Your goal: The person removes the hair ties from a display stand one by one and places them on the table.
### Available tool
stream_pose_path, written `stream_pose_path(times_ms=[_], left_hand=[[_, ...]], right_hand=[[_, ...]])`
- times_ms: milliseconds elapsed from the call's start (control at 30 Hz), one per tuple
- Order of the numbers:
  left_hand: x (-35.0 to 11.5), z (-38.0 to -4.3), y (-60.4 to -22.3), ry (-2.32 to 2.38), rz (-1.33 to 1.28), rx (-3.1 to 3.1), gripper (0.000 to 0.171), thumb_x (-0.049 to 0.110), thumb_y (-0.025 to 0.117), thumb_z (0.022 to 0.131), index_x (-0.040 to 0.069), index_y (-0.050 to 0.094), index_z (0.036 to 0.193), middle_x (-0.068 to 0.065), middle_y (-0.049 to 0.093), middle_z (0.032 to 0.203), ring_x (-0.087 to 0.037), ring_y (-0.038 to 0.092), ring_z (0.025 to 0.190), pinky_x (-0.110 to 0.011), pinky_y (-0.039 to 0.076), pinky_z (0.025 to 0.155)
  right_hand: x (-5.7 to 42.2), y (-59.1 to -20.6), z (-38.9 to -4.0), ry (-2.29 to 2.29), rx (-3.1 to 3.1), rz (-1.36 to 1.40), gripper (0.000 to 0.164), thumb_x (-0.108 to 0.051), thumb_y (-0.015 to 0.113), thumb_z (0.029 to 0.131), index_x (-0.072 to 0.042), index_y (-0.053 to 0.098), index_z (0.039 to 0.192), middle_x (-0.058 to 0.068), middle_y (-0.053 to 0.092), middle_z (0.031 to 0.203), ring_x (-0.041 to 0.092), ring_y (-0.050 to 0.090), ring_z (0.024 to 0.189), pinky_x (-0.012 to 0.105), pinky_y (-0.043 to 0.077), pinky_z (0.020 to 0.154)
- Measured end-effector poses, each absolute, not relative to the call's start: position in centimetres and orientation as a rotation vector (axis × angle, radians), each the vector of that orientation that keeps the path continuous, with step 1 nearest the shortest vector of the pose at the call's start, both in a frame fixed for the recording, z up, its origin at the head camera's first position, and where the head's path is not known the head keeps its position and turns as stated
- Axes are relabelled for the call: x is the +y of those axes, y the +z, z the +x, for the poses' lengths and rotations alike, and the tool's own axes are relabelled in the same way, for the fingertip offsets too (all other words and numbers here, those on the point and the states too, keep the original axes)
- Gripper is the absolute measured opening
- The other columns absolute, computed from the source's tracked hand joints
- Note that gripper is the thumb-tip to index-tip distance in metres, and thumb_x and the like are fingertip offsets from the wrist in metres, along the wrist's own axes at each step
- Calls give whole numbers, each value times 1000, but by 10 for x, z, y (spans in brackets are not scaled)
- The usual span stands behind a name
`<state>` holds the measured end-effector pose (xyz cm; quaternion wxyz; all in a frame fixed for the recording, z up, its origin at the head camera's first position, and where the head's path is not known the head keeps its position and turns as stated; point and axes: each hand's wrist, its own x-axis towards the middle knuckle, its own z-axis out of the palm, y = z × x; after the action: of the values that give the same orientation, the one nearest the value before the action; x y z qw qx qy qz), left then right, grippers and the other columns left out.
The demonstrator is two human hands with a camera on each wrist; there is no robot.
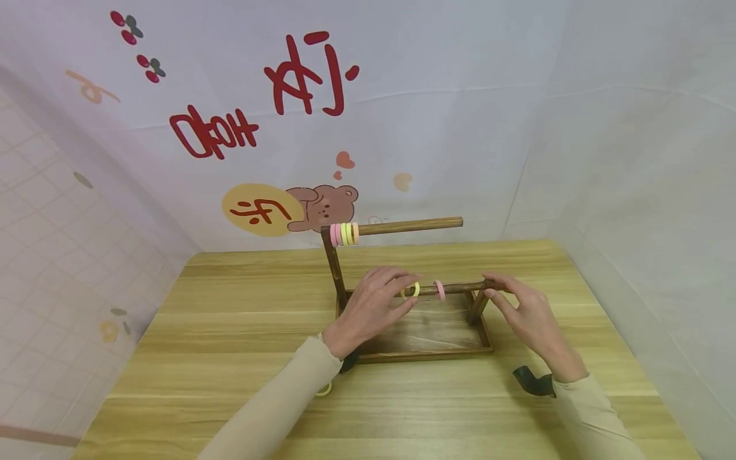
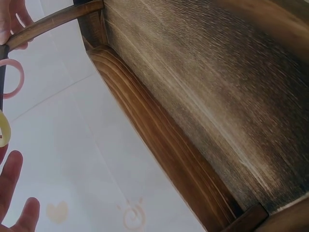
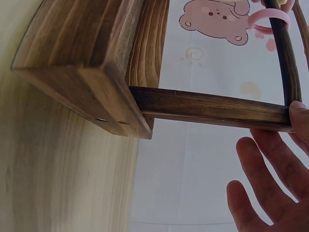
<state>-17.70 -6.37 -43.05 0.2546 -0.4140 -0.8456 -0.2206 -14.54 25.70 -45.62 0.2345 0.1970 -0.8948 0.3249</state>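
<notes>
Pinching a yellow ring (image 1: pixel 416 289) between thumb and fingertips, the left hand (image 1: pixel 372 304) is set, in the head view, at the lower bar (image 1: pixel 462 288) of a wooden stand (image 1: pixel 428 326), a grip that seems meant to line the hoop up with the bar. How far the bar runs through it I cannot tell, since the fingers hide that end. Farther right, a pink ring (image 1: pixel 440 290) hangs around the bar. The right hand (image 1: pixel 526 316) is clamped on the bar's right end, where it meets the right post (image 1: pixel 479 305), probably to steady the stand, which sits right of the middle of the table (image 1: pixel 230 319), short of its back edge. A row of rings (image 1: pixel 345 234) is packed on the upper bar (image 1: pixel 411 226) near the left post (image 1: pixel 334 262), which leaves space toward its right tip. A loose yellow ring (image 1: pixel 325 390) lies off the tray's (image 1: pixel 425 356) front left corner.

From the left wrist, the left fingertips show below the yellow ring; their hold cannot be judged here.

From the right wrist, the thumb presses the joint while lower fingers fan out clear of the wood, so the hold looks light.
</notes>
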Motion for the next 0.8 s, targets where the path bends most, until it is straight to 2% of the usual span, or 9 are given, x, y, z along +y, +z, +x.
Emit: stream_pose_path(times_ms=[233,467,667,800], left_hand=[[-71,-174,-431,-614,-1104,-2272,40,22,85,90,11,73,126,-3,71,120,-19,66,113,-40,48,108],[-79,-170,-428,-649,-1081,-2259,43,20,86,88,10,72,127,-4,71,120,-20,65,114,-41,49,107],[-84,-165,-425,-669,-1070,-2254,46,19,86,88,10,71,130,-5,71,120,-20,67,112,-41,51,105],[-87,-162,-423,-679,-1070,-2256,46,20,84,90,9,70,132,-5,71,120,-19,68,110,-39,52,102]], right_hand=[[256,-456,-145,894,-2452,528,39,-4,73,96,-8,67,134,6,77,108,32,71,102,44,52,87],[257,-456,-144,895,-2448,531,40,-4,73,96,-8,67,135,5,77,108,32,71,101,34,50,90],[256,-456,-143,887,-2446,535,40,-4,73,96,-9,67,135,6,77,108,32,71,102,39,51,89],[256,-455,-143,890,-2448,534,39,-4,73,96,-9,67,135,6,77,109,32,71,102,36,51,89]])
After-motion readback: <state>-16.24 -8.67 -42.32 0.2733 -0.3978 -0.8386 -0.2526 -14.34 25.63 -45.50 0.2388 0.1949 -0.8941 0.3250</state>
